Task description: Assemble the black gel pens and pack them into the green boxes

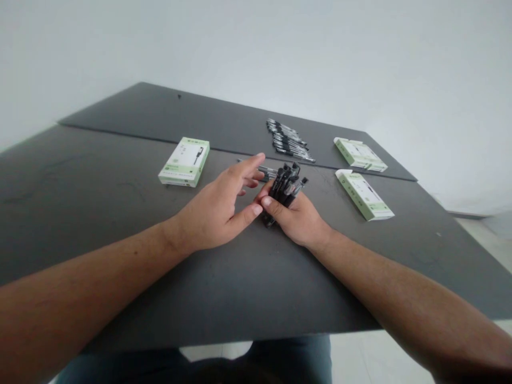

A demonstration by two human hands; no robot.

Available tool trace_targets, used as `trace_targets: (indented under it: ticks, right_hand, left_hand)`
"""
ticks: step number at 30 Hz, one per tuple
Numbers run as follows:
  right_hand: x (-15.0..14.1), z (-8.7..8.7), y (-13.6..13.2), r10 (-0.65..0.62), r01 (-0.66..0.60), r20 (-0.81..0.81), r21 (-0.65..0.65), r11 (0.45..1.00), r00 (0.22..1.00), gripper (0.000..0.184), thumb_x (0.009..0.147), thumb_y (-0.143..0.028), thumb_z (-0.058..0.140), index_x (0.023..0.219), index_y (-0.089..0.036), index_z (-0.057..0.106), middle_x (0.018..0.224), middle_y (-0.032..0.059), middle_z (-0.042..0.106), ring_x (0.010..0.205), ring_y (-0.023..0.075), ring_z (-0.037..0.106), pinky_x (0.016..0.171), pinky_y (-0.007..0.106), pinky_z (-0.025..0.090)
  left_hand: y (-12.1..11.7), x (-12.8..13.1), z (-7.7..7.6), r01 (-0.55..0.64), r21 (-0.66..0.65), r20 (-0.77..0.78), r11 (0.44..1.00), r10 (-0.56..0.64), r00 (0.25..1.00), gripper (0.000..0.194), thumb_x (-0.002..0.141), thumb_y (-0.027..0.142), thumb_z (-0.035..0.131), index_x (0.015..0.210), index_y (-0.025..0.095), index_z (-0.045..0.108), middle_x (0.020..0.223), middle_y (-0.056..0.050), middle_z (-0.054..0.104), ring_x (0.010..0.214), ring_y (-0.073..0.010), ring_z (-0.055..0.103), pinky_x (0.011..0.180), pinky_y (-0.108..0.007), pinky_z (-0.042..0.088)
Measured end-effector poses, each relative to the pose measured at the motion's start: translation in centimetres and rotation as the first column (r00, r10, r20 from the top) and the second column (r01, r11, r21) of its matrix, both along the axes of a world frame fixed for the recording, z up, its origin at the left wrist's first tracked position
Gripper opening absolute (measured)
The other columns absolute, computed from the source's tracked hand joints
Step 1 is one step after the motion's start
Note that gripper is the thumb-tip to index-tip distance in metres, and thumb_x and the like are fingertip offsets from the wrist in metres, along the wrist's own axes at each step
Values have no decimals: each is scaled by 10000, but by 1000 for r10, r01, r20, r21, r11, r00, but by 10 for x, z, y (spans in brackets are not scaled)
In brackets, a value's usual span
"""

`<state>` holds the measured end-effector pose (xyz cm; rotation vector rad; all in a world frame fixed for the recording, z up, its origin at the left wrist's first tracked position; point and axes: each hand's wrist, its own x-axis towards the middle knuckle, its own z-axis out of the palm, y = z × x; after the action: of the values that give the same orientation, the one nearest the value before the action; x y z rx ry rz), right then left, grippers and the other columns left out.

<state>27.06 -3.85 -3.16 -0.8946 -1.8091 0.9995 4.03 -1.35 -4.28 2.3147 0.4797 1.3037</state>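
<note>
My right hand [296, 218] is closed round a bundle of several black pens [285, 186], holding them upright with their lower ends near the dark grey table [120, 224]. My left hand [220, 205] rests just left of the bundle, fingers spread and open, its thumb touching the pens' lower part. A loose pen [266, 170] lies on the table just behind my left fingers.
A green-and-white box [184, 161] lies at the left of my hands. Two more such boxes [364, 194] [360, 154] lie at the right. A row of several black pens [290, 141] lies farther back on a second table panel. A white wall stands behind.
</note>
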Motion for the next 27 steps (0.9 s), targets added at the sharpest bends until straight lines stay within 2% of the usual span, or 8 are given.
trace_targets:
  ticks: [5,10,13,17,19,22,25,27]
  right_hand:
    - [-1,3,-1,23,-29,79,66,997,997,453,1069,-698,674,990,-252,685,995,34,736,986,231,695,1004,430,586]
    - [-4,2,-1,76,-83,125,50,995,989,447,1067,-686,676,972,-249,689,1077,66,794,1097,263,729,1059,460,594]
    - [-1,9,-4,46,-64,181,93,994,982,415,1093,-637,652,956,-246,673,957,36,779,955,229,732,968,410,607]
    - [23,35,-5,-134,101,331,114,988,934,336,1108,-569,623,1019,-248,662,876,23,779,806,215,733,806,361,576]
    - [48,54,-1,-384,292,469,258,921,795,274,1084,-513,638,1042,-244,667,901,56,791,816,249,742,796,377,555]
    - [100,81,10,-675,518,622,456,724,396,178,1026,-415,663,1035,-238,680,934,117,791,887,320,748,831,424,551]
    - [156,93,22,-750,671,653,508,540,110,250,1046,-373,599,1149,-191,736,1020,198,814,992,382,764,871,469,571]
    - [187,92,28,-730,703,683,514,491,10,323,1037,-342,596,1199,-128,776,1113,257,821,1061,405,777,885,471,582]
  left_hand:
    - [-6,-1,4,-17,-28,-21,999,17,1000,920,1010,279,759,1809,372,311,1711,-169,554,1425,-378,696,1032,-522,711]
    - [-13,1,15,2,106,-112,994,10,994,983,1009,221,734,1837,342,218,1797,-166,465,1550,-392,606,1203,-567,635]
    - [-10,-3,11,-15,69,-88,998,21,996,1078,983,260,793,1849,377,163,1840,-160,401,1551,-421,603,1138,-559,673]
    - [-2,-11,3,-46,-26,-107,999,43,993,1043,977,283,799,1838,396,221,1726,-177,543,1370,-382,729,1008,-532,715]
    - [1,-15,1,-62,-16,-131,998,59,990,1000,985,285,781,1827,389,252,1683,-186,581,1311,-362,750,989,-542,712]
    - [3,-17,1,-75,-2,-169,997,74,983,951,1002,278,756,1816,384,275,1664,-187,590,1283,-338,753,955,-518,715]
    - [3,-19,3,-82,2,-203,997,80,976,930,1013,280,745,1813,376,279,1635,-184,605,1264,-323,757,925,-486,719]
    - [3,-20,4,-90,-13,-236,996,85,968,914,1021,277,736,1809,377,285,1618,-173,616,1265,-318,755,931,-475,717]
